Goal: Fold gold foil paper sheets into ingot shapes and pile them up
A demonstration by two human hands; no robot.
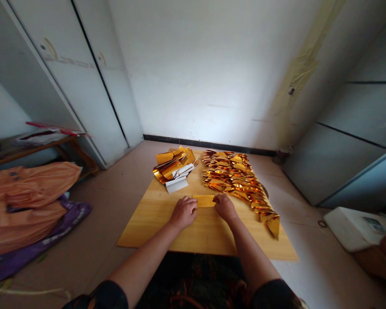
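Observation:
A small rectangle of gold foil paper (205, 201) lies near the middle of the wooden board, between my two hands. My left hand (184, 212) has its curled fingers on the left end of the paper. At the right end, my right hand (224, 207) pinches the edge. Beyond my left hand is a loose pile of gold foil sheets (170, 165), some turned to show their white backs (177, 185). Several rows of folded gold foil pieces (231, 174) lie to the right, trailing toward the board's right front corner.
The wooden board (148, 229) is in front of me on a tiled floor. A white wall (193, 77) stands behind it. Orange cloth (28, 201) and a purple bag (67, 216) lie at left. A white box (354, 227) sits at right, near a grey cabinet (347, 128).

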